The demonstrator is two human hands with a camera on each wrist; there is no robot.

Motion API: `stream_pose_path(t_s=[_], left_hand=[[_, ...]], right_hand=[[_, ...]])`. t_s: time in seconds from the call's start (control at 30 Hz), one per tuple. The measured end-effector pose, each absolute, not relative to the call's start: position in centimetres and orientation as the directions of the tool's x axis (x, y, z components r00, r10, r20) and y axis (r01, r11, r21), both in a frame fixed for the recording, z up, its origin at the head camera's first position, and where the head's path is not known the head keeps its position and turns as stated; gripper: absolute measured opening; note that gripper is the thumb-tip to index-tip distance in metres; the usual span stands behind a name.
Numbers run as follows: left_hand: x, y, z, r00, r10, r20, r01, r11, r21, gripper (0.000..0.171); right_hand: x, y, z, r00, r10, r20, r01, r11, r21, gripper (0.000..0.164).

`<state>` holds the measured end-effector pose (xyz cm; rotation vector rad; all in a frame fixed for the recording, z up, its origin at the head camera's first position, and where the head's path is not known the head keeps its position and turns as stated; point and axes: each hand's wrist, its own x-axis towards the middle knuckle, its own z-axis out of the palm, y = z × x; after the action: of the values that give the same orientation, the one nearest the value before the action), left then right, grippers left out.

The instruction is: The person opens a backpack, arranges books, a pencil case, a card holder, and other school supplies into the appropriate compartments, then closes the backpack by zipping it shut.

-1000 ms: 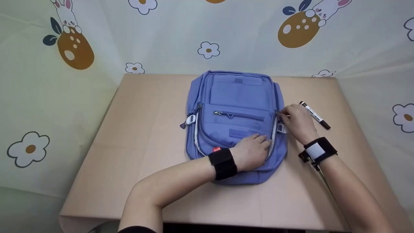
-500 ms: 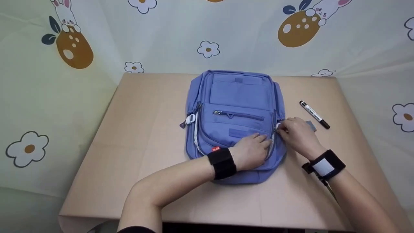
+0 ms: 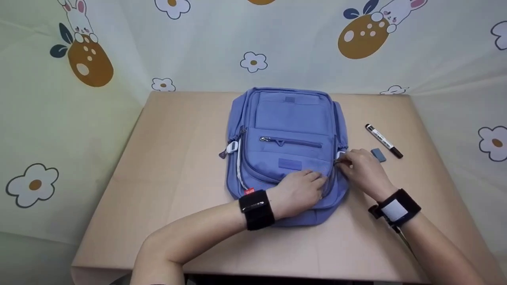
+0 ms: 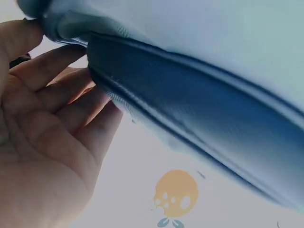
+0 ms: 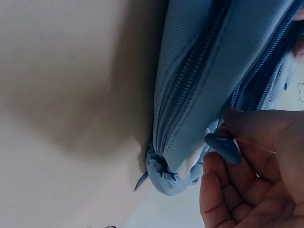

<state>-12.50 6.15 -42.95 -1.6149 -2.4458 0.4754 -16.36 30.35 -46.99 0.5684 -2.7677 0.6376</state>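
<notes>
A blue backpack (image 3: 293, 118) lies front side up on the table. Near its lower right, my left hand (image 3: 299, 194) holds the edge of the front compartment. In the left wrist view, its thumb and fingers (image 4: 71, 90) meet the fabric from both sides. At the right side, my right hand (image 3: 364, 170) pinches a zipper pull. The right wrist view shows the dark blue pull (image 5: 224, 147) between thumb and fingers, beside the zipper teeth (image 5: 266, 57). On the left side, the compartment's zipper stands parted, its pale lining (image 3: 239, 166) showing.
To the right of the bag lie a black-and-white marker (image 3: 383, 140) and a small blue-grey block (image 3: 378, 154). A white buckle (image 3: 232, 147) sits on the bag's left side. Patterned cloth (image 3: 206, 43) hangs behind the brown-covered table (image 3: 178, 158).
My right hand has drawn the zipper pull down the bag's right side, and the parted stretch there is shorter. The blue-grey block has come into view. My left hand has shifted slightly left and nearer.
</notes>
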Motion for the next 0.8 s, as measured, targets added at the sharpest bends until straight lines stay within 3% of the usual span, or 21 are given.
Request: stream_pose_path(t_s=[0.17, 0.3, 0.53, 0.8], left_hand=[[-12.0, 4.0, -43.2, -0.368, 0.928, 0.058, 0.859, 0.363, -0.361, 0.035], [-12.0, 3.5, -43.5, -0.368, 0.929, 0.044, 0.861, 0.358, -0.361, 0.035], [-12.0, 4.3, -43.7, -0.419, 0.907, -0.040, 0.844, 0.373, -0.386, 0.038], [-12.0, 4.6, -43.9, -0.451, 0.892, -0.036, 0.831, 0.405, -0.380, 0.038]], right_hand=[[-16.2, 30.4, -47.1, -0.896, -0.292, 0.336, -0.415, 0.820, -0.394, 0.010], [-16.2, 30.3, -47.3, -0.889, -0.279, 0.363, -0.419, 0.816, -0.399, 0.010], [-15.5, 30.4, -47.2, -0.881, -0.267, 0.391, -0.415, 0.832, -0.367, 0.007], [-14.4, 30.3, -47.2, -0.869, -0.264, 0.420, -0.423, 0.836, -0.349, 0.009]])
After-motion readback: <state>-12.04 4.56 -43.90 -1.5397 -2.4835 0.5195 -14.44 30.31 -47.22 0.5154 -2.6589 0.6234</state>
